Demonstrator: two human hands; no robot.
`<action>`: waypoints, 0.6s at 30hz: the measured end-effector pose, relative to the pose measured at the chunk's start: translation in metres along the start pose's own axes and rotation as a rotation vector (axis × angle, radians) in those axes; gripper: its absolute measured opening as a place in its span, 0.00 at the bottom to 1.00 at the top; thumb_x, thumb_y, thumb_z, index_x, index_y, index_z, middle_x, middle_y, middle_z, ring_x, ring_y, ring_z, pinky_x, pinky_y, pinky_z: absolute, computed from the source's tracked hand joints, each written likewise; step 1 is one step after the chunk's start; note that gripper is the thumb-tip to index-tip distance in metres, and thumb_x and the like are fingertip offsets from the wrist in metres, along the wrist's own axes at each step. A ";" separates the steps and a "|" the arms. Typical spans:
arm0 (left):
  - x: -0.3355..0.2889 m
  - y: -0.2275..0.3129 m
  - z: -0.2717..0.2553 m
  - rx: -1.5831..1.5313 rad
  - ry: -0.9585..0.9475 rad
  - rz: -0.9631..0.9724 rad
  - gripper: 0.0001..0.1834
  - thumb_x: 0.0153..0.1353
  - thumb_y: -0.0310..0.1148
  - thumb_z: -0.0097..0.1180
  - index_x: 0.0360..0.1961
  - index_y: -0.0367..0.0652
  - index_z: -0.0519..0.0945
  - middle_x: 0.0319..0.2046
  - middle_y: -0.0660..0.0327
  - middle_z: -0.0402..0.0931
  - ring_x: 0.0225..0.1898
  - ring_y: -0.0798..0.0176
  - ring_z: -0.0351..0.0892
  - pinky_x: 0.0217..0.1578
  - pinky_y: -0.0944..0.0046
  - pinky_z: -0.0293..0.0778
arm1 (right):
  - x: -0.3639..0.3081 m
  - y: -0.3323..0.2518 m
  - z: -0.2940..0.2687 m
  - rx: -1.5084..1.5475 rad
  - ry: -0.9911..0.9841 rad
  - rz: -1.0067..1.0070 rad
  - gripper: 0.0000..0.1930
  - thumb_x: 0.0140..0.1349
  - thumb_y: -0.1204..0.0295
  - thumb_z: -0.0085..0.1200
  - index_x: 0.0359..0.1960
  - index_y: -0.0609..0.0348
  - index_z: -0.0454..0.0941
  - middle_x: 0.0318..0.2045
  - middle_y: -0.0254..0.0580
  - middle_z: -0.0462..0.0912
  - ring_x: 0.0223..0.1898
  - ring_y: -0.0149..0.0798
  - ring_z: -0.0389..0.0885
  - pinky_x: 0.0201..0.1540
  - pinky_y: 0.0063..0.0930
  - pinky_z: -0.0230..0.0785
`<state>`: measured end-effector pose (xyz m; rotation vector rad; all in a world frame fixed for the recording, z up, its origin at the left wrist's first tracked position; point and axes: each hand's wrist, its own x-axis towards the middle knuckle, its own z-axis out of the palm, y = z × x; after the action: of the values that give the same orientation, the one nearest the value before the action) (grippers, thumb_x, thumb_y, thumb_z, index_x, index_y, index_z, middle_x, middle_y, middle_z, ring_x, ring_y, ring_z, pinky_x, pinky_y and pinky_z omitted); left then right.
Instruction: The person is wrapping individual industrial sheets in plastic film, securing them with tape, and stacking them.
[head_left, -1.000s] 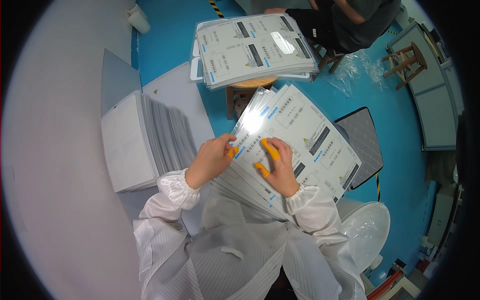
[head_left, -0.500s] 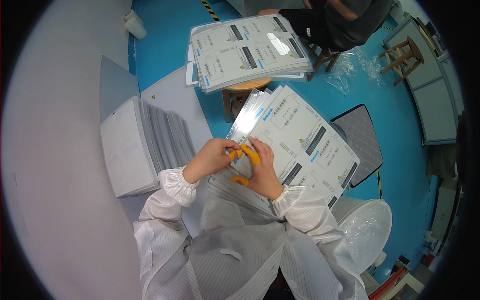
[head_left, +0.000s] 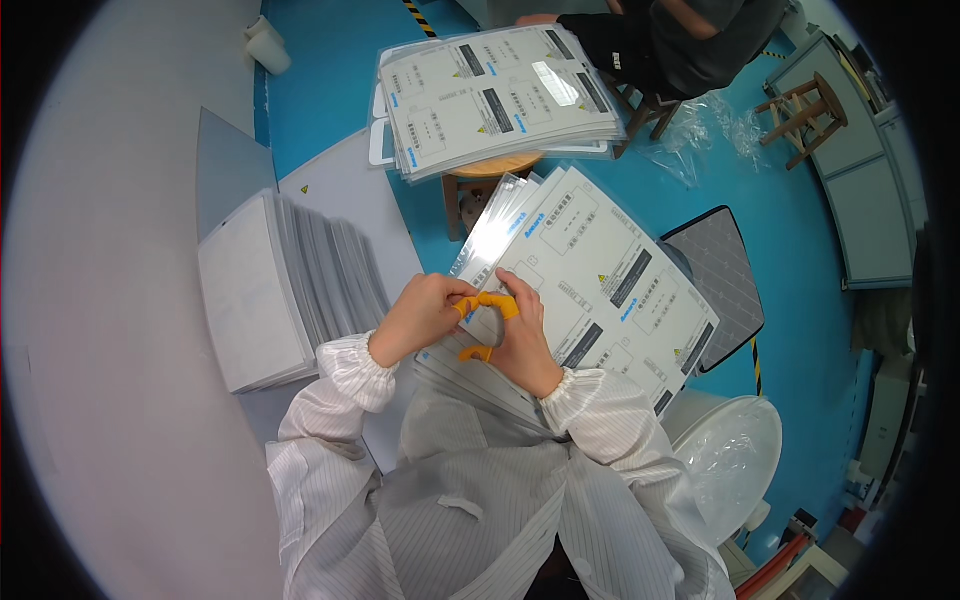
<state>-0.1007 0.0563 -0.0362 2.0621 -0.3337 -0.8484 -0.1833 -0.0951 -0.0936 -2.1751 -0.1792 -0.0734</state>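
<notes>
At far left, a thick stack of pale sheets [head_left: 255,295] leans beside the wall. The left hand [head_left: 415,315] has its fingers curled in, 1 yellow finger cover [head_left: 464,307] at its tips; I cannot tell whether it pinches a sheet edge. Just right, the right hand [head_left: 522,345] is part open, thumb and index finger, 2 yellow covers, curved apart, index tip meeting the left fingertips. The fanned printed sheets [head_left: 620,260] lie under both hands, spreading rightward.

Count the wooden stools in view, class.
3: a stool under the far sheet stack, a stool under the seated person, a stool at upper right. Others may be hidden.
</notes>
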 end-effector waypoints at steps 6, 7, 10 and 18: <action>-0.001 -0.005 0.003 0.044 0.042 0.023 0.13 0.51 0.19 0.50 0.39 0.34 0.80 0.27 0.51 0.80 0.23 0.59 0.81 0.25 0.69 0.76 | 0.000 0.007 -0.001 -0.019 0.029 -0.006 0.26 0.34 0.74 0.70 0.39 0.65 0.73 0.59 0.47 0.58 0.59 0.51 0.56 0.59 0.38 0.53; 0.001 -0.010 0.004 0.054 0.050 0.054 0.13 0.51 0.19 0.50 0.39 0.34 0.80 0.26 0.51 0.80 0.23 0.59 0.81 0.25 0.69 0.76 | 0.000 0.010 -0.001 -0.020 0.039 -0.011 0.23 0.35 0.77 0.69 0.36 0.65 0.75 0.57 0.46 0.61 0.58 0.50 0.57 0.59 0.36 0.54; 0.001 -0.012 0.003 0.027 0.061 0.052 0.13 0.51 0.20 0.50 0.39 0.34 0.80 0.24 0.50 0.79 0.24 0.59 0.81 0.26 0.69 0.76 | -0.004 0.016 0.001 -0.038 0.095 -0.060 0.14 0.40 0.81 0.63 0.31 0.67 0.75 0.55 0.46 0.65 0.56 0.50 0.59 0.57 0.34 0.57; -0.002 -0.014 -0.008 -0.153 -0.080 0.053 0.14 0.56 0.21 0.51 0.45 0.34 0.77 0.28 0.55 0.80 0.27 0.65 0.81 0.29 0.71 0.76 | -0.010 0.011 -0.006 0.245 0.146 0.012 0.10 0.53 0.76 0.52 0.36 0.66 0.70 0.51 0.46 0.70 0.51 0.48 0.66 0.56 0.35 0.59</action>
<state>-0.0982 0.0705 -0.0432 1.8744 -0.3541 -0.8978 -0.1915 -0.1071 -0.1004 -1.9176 -0.0860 -0.1929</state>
